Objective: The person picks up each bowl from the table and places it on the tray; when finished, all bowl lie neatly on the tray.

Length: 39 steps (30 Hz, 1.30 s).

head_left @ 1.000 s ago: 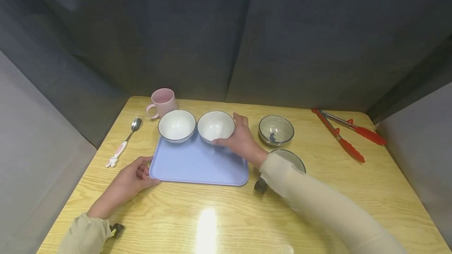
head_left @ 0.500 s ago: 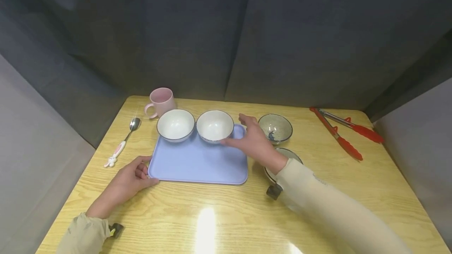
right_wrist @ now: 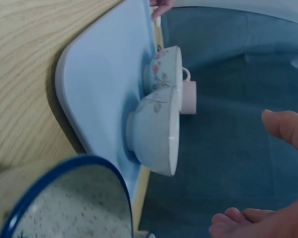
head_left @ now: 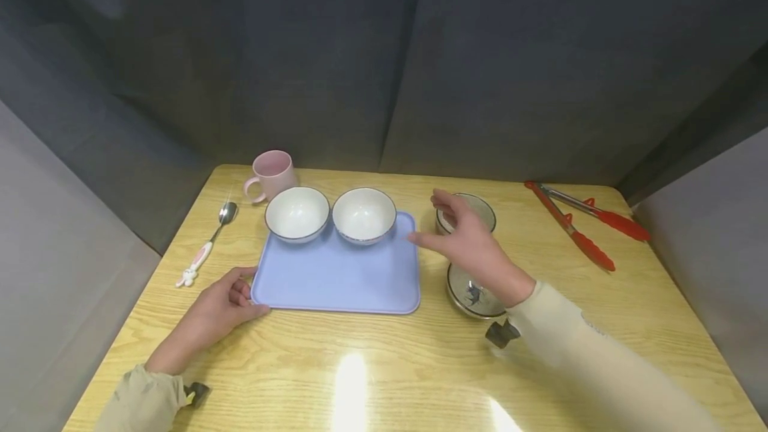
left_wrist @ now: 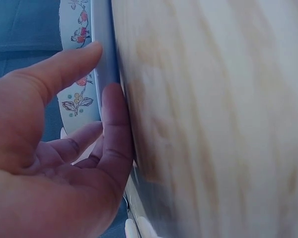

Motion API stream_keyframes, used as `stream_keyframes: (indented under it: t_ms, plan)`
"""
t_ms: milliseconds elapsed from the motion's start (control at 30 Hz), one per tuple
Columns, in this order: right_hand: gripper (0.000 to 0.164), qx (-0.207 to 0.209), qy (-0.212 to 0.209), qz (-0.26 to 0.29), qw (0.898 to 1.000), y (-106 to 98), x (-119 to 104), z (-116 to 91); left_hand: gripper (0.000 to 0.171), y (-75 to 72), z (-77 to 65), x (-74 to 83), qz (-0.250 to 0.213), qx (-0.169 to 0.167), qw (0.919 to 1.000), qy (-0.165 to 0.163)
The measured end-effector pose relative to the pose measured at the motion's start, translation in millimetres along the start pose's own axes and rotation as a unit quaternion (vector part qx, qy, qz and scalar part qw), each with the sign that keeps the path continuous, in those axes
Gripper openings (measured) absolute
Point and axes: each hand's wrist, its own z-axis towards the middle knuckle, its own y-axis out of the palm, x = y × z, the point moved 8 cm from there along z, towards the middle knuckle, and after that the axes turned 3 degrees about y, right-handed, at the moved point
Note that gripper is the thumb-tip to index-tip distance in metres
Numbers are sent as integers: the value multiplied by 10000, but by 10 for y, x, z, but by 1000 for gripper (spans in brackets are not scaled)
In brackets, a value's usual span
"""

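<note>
Two white bowls sit on the tray — likely stiff, slick, breakable, best taken by the rim. My left grip pinches the tray's corner; my right grip hangs spread — empty.

The left hand held the edge of a blue tray. Past the fingers showed 1 white bowl with red-and-leaf decoration; wooden table filled the right side.
</note>
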Motion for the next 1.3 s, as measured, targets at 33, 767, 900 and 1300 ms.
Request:
stream_keyframes:
  t_ms: [33, 767, 900, 1300]
  plan:
    - [108, 4, -22, 3, 10000, -35, -7, -37, 82, 2, 2, -4, -1, 3, 10000, -18]
    - [96, 550, -394, 90, 9977, -557, 340, -650, 82, 14, -5, 0, -3, -66, 10000, -13]
    - [98, 507, -428, 50, 9978, -576, 450, -734, 82, 18, -8, 8, -6, -63, 10000, 25]
    - [105, 554, -149, -246, 9980, -568, 819, -914, 80, 7, -18, 14, 82, -56, 9999, 72]
